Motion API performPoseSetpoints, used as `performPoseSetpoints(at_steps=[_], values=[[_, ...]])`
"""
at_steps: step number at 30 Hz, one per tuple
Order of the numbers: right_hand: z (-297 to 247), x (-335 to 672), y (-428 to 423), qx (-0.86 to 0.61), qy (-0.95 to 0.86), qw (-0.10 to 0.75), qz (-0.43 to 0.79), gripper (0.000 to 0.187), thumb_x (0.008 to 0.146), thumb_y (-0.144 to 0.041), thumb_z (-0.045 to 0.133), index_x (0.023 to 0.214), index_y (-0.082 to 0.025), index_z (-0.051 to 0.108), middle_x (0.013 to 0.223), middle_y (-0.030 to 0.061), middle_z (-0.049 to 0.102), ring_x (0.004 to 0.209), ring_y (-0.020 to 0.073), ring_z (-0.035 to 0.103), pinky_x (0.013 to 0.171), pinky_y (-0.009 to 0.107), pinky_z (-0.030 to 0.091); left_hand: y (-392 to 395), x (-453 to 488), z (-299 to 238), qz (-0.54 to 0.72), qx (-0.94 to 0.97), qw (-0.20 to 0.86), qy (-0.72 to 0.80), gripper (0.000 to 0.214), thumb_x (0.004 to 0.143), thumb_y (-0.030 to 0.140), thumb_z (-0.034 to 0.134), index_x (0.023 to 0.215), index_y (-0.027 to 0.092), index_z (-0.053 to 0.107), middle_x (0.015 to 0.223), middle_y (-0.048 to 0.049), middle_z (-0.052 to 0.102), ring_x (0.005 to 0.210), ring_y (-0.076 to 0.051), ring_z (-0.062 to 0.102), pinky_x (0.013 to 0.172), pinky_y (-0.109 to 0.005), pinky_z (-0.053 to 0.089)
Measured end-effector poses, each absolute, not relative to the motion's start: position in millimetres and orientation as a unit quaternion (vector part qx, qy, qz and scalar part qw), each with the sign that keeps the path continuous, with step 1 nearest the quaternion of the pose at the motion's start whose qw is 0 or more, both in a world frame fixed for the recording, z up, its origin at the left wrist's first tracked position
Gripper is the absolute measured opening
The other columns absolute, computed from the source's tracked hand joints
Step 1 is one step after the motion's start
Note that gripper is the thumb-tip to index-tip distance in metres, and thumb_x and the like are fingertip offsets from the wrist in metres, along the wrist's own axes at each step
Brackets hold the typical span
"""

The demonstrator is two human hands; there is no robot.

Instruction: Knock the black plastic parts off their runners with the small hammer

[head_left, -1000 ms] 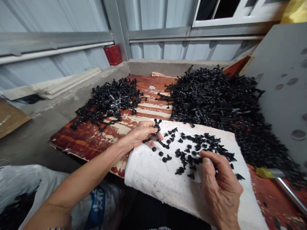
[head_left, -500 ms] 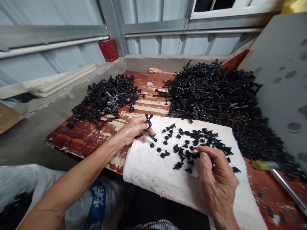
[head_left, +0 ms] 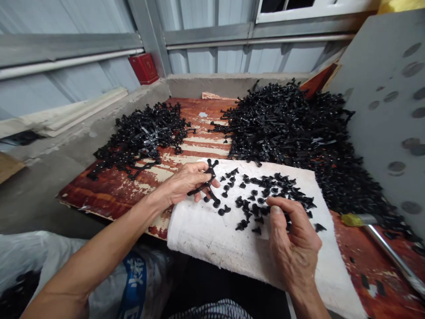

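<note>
My left hand (head_left: 186, 179) is closed around a black X-shaped bracket (head_left: 211, 176) with knobbed ends, held above the left edge of a white cloth (head_left: 199, 239). Small black stemmed caps (head_left: 245, 205) lie scattered over the cloth, several of them just below and right of the bracket. Over the right side of the cloth, my right hand (head_left: 294, 237) has thumb and forefinger pinched together among the caps. One cap (head_left: 261, 200) sits right at those fingertips; whether it or anything else is between them I cannot make out.
A large pile of black parts (head_left: 282, 124) covers the back right of the worn red board (head_left: 109, 195); a smaller pile of brackets (head_left: 146, 133) lies at the left. A yellow-handled metal tool (head_left: 381, 243) rests at the right. A plastic sack (head_left: 109, 274) stands lower left.
My left hand has shifted a little to the right and turned the bracket, which now hangs over some of the caps. My right hand keeps its pinch at the same caps. The view has shifted slightly.
</note>
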State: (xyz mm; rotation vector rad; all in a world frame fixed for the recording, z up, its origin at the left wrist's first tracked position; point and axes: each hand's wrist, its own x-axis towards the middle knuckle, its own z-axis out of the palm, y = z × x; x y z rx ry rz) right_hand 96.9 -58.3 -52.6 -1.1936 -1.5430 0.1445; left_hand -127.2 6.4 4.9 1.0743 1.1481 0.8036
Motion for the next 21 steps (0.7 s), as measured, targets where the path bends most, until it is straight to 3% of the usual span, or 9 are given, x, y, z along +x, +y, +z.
performPoseSetpoints(at_steps=[7, 21], values=[[-54.5, 97.5, -55.2, -0.501, -0.659, 0.557, 0.062, 0.014, 0.093, -0.017, 0.05, 0.095, -0.02, 0.064, 0.087, 0.0039, 0.066, 0.084, 0.0188, 0.064, 0.079, 0.034, 0.05, 6.2, -107.1, 7.9, 0.24, 0.531, 0.65, 0.488, 0.018, 0.075, 0.025, 0.067, 0.08, 0.014, 0.054, 0.097, -0.0132, 0.073, 0.046, -0.011, 0.064, 0.029, -0.015, 0.035], [-52.6, 96.9, -59.7, -0.499, -0.658, 0.559, 0.081, 0.014, 0.093, -0.016, 0.052, 0.097, -0.02, 0.065, 0.089, 0.0043, 0.066, 0.087, 0.0184, 0.063, 0.081, 0.035, 0.049, -20.6, -122.4, 8.3, 0.249, 0.537, 0.625, 0.509, 0.024, 0.079, 0.034, 0.067, 0.083, 0.013, 0.054, 0.098, -0.0135, 0.072, 0.052, -0.01, 0.066, 0.032, -0.013, 0.032]])
